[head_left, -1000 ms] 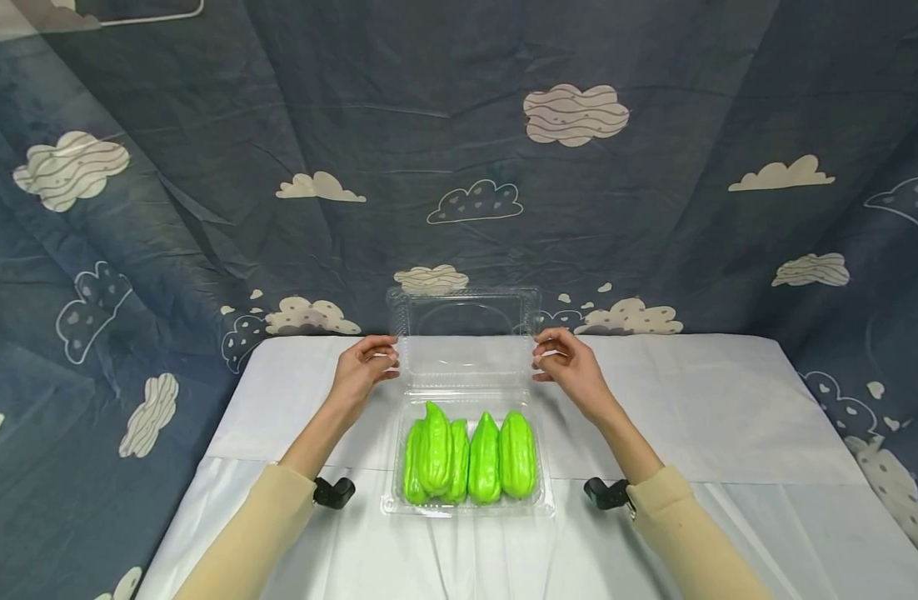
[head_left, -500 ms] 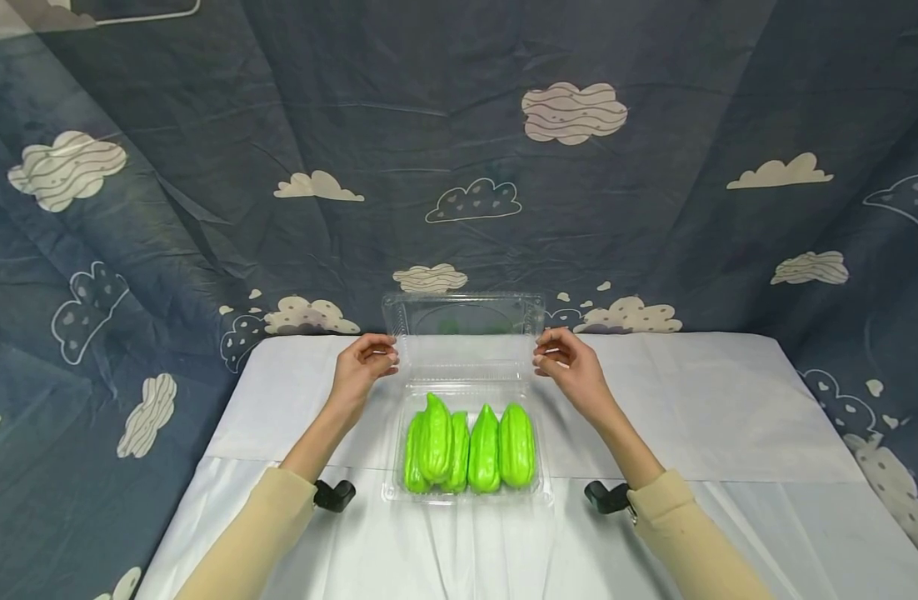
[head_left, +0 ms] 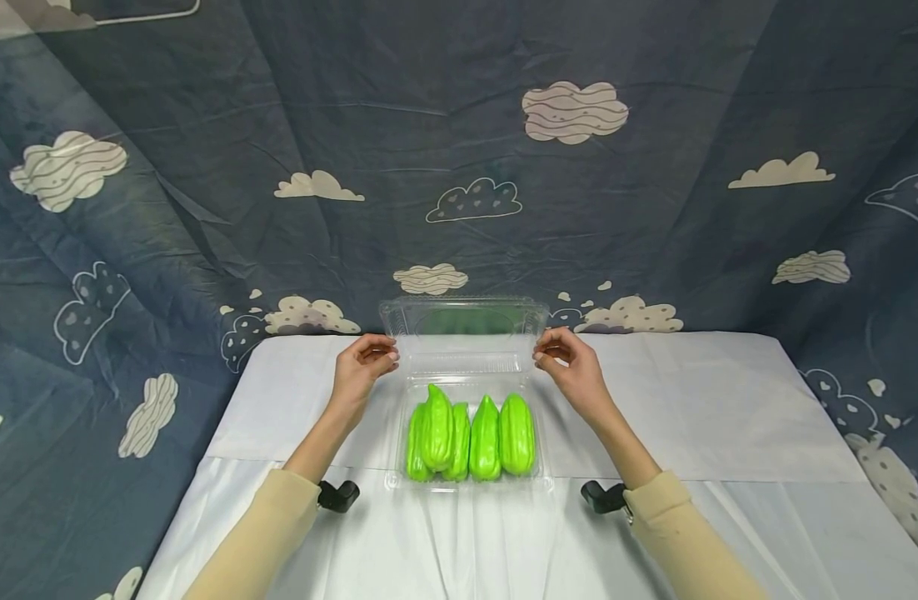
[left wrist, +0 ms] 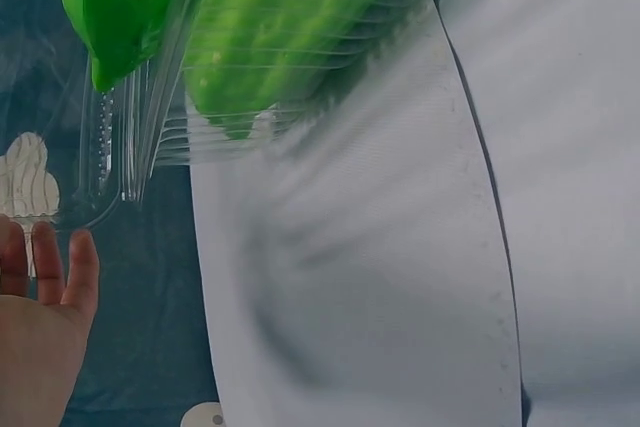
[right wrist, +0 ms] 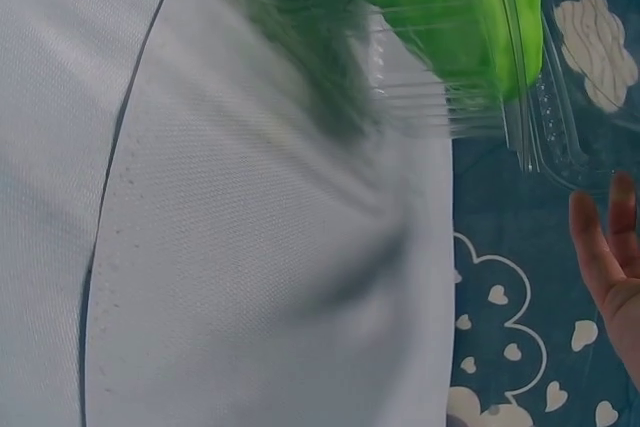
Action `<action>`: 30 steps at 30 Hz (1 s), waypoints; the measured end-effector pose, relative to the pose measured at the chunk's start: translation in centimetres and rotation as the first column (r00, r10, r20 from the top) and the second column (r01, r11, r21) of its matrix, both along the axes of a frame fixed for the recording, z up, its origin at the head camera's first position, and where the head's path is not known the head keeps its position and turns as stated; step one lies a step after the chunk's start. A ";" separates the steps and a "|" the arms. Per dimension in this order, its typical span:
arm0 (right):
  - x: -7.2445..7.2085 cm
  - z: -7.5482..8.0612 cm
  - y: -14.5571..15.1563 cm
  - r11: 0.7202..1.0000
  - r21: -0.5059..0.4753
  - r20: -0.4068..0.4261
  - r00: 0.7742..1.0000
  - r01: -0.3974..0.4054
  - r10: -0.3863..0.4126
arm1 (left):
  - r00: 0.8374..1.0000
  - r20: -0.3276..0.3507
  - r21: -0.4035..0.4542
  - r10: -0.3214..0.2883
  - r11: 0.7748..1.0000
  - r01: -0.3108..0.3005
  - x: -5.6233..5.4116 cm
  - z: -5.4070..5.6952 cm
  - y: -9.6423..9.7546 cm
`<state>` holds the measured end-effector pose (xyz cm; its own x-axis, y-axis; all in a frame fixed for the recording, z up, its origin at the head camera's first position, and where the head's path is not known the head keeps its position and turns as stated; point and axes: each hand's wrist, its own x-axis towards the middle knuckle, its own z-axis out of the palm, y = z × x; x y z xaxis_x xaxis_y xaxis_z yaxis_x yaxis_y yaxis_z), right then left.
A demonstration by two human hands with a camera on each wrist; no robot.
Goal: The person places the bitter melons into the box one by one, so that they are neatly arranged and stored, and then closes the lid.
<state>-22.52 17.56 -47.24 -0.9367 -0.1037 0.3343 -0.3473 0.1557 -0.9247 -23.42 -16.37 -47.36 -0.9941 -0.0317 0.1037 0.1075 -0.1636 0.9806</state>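
A clear hinged plastic box holds several green ridged fruits that look like star fruit. Its base is at the near side, and the raised lid stands tilted up behind it. My left hand holds the lid's left edge between thumb and fingers. At the opposite edge, my right hand pinches the lid in the same way. In the left wrist view the fingertips meet the rim of the lid; the thumb is hidden there. The fruits lie side by side, tips pointing away from me.
A white cloth covers the table under the box. Behind the table hangs a dark blue curtain with cloud prints, close to the lid. Black wrist mounts jut inward from both sleeves.
The base and its fruits have shifted away from me, towards the lid. The lid's top has come slightly lower and looks wider. Both hands have stayed almost in place.
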 end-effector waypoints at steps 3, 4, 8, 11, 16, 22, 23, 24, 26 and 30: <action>0.2 0.3 -0.1 1.000 -0.019 -0.010 1.000 -0.003 0.003 | 1.000 0.005 0.015 0.018 1.000 -0.018 -0.1 -0.4 0.1; 0.3 0.6 -0.2 1.000 -0.020 -0.013 1.000 -0.007 0.007 | 1.000 0.007 0.020 0.022 1.000 -0.023 -0.1 -0.4 0.1; 0.9 1.7 -0.5 1.000 -0.024 -0.009 1.000 -0.001 0.001 | 0.999 0.012 0.045 0.033 0.998 -0.033 -0.1 -0.5 0.2; 1.0 2.0 -0.7 1.000 -0.018 -0.010 1.000 0.020 -0.020 | 0.999 0.008 0.071 0.040 0.997 -0.041 -0.2 -0.6 0.4; 0.9 1.9 -0.9 0.999 -0.021 -0.035 0.998 0.045 -0.046 | 0.998 0.014 0.123 0.055 0.991 -0.056 -0.4 -0.7 0.5; 0.2 0.8 -0.6 0.997 -0.047 -0.067 0.996 0.059 -0.062 | 0.996 0.028 0.122 0.082 0.989 -0.085 -0.5 -1.0 0.5; 0.1 0.6 -0.6 0.997 -0.053 -0.073 0.995 0.059 -0.063 | 0.996 0.029 0.112 0.086 0.990 -0.089 -0.5 -1.1 0.5; 0.0 0.5 -0.5 0.997 -0.054 -0.075 0.995 0.061 -0.065 | 0.996 0.029 0.098 0.086 0.991 -0.089 -0.5 -1.1 0.5; 0.1 0.5 -0.5 0.996 -0.056 -0.074 0.995 0.063 -0.067 | 0.996 0.031 0.084 0.081 0.993 -0.083 -0.5 -1.2 0.4; 0.2 0.7 -0.5 0.996 -0.062 -0.049 0.997 0.064 -0.067 | 0.997 0.044 0.089 0.067 0.993 -0.071 -0.5 -1.4 0.4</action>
